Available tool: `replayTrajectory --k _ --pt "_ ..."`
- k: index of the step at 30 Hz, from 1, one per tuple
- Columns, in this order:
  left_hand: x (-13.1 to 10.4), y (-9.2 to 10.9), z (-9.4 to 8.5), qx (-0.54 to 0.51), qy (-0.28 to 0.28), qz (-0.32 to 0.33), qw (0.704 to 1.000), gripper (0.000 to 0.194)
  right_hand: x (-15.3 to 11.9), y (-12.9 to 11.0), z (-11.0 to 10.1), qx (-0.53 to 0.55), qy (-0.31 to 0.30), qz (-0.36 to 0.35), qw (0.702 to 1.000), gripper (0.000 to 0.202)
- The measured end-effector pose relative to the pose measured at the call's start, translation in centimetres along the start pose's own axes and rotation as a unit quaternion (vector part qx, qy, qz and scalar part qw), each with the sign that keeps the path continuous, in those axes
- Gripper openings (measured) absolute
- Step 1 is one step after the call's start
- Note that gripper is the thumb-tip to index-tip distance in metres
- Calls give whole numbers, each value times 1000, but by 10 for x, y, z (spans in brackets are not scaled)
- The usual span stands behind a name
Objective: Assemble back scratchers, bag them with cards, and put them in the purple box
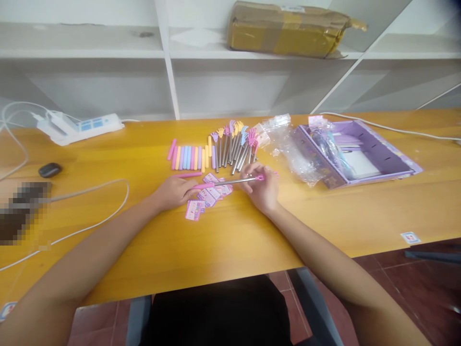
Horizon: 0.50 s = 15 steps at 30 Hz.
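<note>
Level above the table lies a back scratcher [232,182] with a pink grip, a thin metal rod and a small pink hand-shaped head. My left hand [172,193] is closed around the pink grip. At the other end, my right hand [264,193] has its fingers curled round the rod by the head, which they partly cover. Small printed cards [210,196] in pink and purple are spread beneath the rod. Just behind are a row of coloured grip tubes [189,157] and a bunch of metal rods [234,149] topped with coloured hand-shaped heads. One pink tube [189,175] lies beside my left fingers.
Clear plastic bags [291,149] lie right of the rods, against a purple open box [374,178] with packets inside. A white power strip [86,127], a black mouse [50,169] and a white cable [108,221] occupy the left side. A taped carton [288,31] sits on the shelf.
</note>
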<state>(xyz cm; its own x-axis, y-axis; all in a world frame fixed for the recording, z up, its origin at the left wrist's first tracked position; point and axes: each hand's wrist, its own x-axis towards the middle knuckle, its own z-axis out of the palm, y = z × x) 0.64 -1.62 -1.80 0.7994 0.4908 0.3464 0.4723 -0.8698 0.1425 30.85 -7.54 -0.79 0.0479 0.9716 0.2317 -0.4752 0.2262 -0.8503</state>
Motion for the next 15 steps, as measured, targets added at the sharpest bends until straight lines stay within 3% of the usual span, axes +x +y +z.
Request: replayTrajectory --k 15 --pt "2 3 -4 -20 -30 -8 999 46 -2 3 2 5 -5 1 1000 46"
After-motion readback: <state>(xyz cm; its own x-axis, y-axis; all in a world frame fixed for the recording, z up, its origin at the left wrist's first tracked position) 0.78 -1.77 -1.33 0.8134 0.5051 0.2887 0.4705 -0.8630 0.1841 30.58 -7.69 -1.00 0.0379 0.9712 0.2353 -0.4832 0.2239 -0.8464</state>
